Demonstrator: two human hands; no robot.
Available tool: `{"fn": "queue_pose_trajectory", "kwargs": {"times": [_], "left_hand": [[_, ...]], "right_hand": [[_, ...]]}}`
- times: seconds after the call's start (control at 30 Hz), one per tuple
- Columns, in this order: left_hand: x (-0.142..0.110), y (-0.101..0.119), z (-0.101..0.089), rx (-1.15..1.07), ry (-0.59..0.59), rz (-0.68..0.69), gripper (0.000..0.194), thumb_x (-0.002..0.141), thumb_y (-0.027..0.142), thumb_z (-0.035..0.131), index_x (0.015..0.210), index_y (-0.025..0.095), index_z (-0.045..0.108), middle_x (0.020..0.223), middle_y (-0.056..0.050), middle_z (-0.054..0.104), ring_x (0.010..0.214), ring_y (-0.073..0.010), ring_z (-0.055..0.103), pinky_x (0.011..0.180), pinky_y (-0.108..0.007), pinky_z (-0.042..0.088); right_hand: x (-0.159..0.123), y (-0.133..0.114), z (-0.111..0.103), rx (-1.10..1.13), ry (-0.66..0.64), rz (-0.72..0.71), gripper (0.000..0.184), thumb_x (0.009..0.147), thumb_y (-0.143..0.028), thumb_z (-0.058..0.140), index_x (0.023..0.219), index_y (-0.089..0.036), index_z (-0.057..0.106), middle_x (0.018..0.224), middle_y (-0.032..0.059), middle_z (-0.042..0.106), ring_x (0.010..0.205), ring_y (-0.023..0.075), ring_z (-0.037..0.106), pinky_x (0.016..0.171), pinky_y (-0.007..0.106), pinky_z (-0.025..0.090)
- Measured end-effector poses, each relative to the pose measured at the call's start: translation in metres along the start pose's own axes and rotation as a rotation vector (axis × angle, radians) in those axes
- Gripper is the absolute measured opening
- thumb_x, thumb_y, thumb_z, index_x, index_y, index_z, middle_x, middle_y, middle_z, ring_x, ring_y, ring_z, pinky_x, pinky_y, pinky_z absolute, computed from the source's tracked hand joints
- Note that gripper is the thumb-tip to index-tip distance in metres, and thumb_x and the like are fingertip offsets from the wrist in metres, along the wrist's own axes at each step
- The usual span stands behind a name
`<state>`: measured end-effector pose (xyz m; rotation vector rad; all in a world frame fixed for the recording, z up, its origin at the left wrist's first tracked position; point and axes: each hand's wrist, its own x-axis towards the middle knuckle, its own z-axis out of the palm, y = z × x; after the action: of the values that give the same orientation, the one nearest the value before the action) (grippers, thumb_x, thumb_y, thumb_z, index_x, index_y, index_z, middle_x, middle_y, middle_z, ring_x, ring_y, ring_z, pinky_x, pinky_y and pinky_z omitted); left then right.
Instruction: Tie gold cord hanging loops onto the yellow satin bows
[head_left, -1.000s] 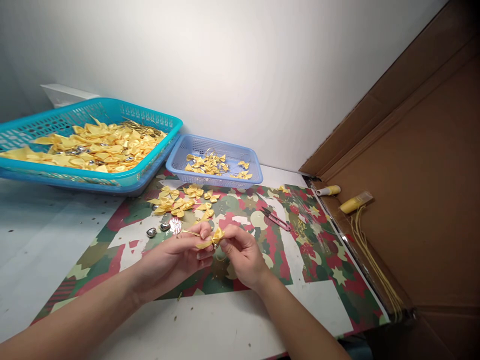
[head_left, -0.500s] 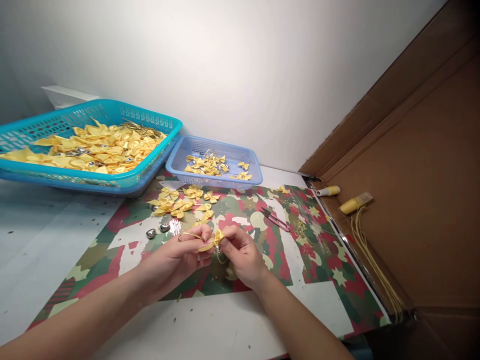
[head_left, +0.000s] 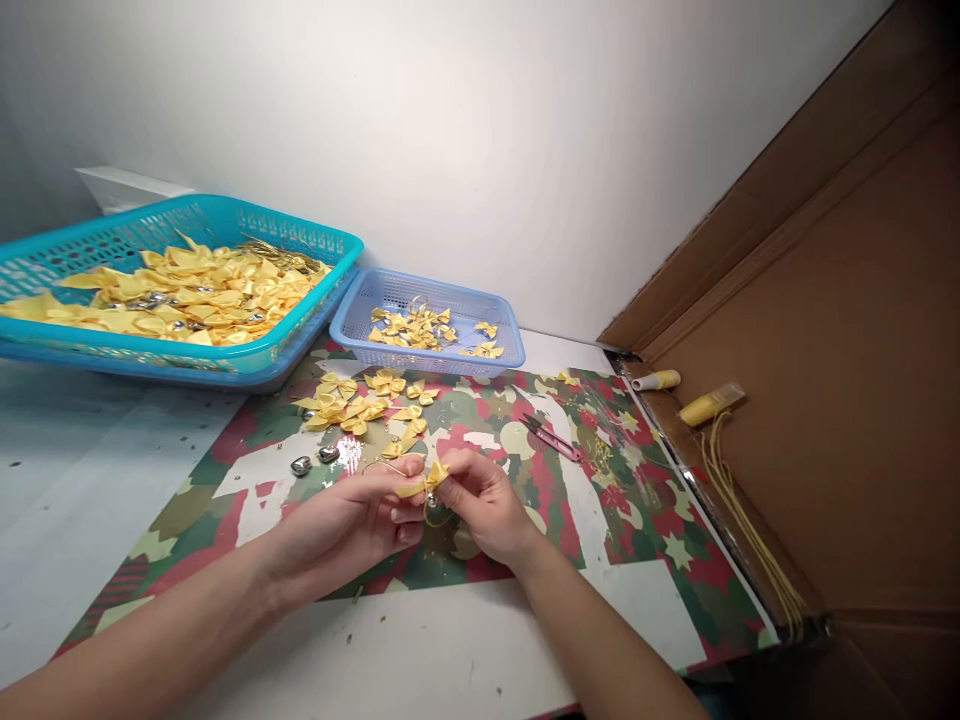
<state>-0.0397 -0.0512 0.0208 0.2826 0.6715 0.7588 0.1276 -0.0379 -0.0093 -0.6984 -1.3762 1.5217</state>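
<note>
Between my two hands is a small yellow ribbon bow with a gold cord looping around it. My left hand pinches the bow's left side between thumb and fingers. On its right side, my right hand grips the bow with thumb and forefinger. A small silvery piece shows just under the bow, partly hidden by the fingers. Beyond my hands lies a cluster of yellow bows on the patterned sheet. Two silver heart-shaped bells or beads rest to the left of them.
A turquoise basket heaped with yellow bows stands at the left. Beside it is a smaller blue basket holding several bows. Pink thread snips lie right of my hands. Yellow cords hang along the cardboard wall near two yellow tubes.
My left hand's fingers have shifted slightly on the bow, and the gold cord's loop at the left shows less. Both hands stay in nearly the same place.
</note>
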Motion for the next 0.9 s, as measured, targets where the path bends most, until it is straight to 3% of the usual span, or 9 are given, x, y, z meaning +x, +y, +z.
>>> {"fn": "queue_pose_trajectory", "kwargs": {"times": [0.2,0.4,0.63,0.9], "left_hand": [[0.0,0.0,-0.001,-0.027,0.016,-0.001,0.028,0.062,0.013,0.087,0.074,0.016,0.062,0.062,0.005,0.051,0.054,-0.0065,0.039,0.053,-0.022,0.041],[0.0,0.001,0.0,0.007,-0.016,0.025,0.028,0.061,0.015,0.087,0.073,0.017,0.062,0.063,0.005,0.051,0.056,-0.0075,0.037,0.054,-0.022,0.041],[-0.003,0.004,0.002,0.199,-0.022,0.145,0.03,0.062,0.025,0.087,0.065,0.02,0.058,0.065,0.005,0.048,0.064,-0.011,0.038,0.061,-0.021,0.044],[-0.001,0.002,-0.002,0.379,0.045,0.247,0.03,0.064,0.036,0.083,0.066,0.021,0.057,0.069,0.004,0.046,0.066,-0.0129,0.037,0.061,-0.023,0.039]], "right_hand": [[0.001,0.002,-0.002,-0.025,-0.009,-0.046,0.023,0.085,-0.042,0.07,0.075,-0.023,0.061,0.073,-0.0015,0.056,0.067,0.0129,0.051,0.068,0.028,0.046],[-0.002,-0.001,-0.006,-0.286,0.023,-0.197,0.017,0.093,-0.027,0.06,0.077,-0.022,0.061,0.073,-0.0008,0.055,0.069,0.0133,0.049,0.066,0.027,0.041],[-0.006,-0.011,-0.006,-0.572,-0.019,-0.337,0.016,0.091,-0.014,0.052,0.078,-0.022,0.056,0.07,-0.0024,0.052,0.068,0.0127,0.045,0.065,0.027,0.037],[-0.007,-0.019,-0.007,-0.761,-0.051,-0.375,0.018,0.087,-0.011,0.042,0.073,-0.021,0.043,0.067,-0.0024,0.042,0.067,0.0137,0.04,0.065,0.029,0.034]]}}
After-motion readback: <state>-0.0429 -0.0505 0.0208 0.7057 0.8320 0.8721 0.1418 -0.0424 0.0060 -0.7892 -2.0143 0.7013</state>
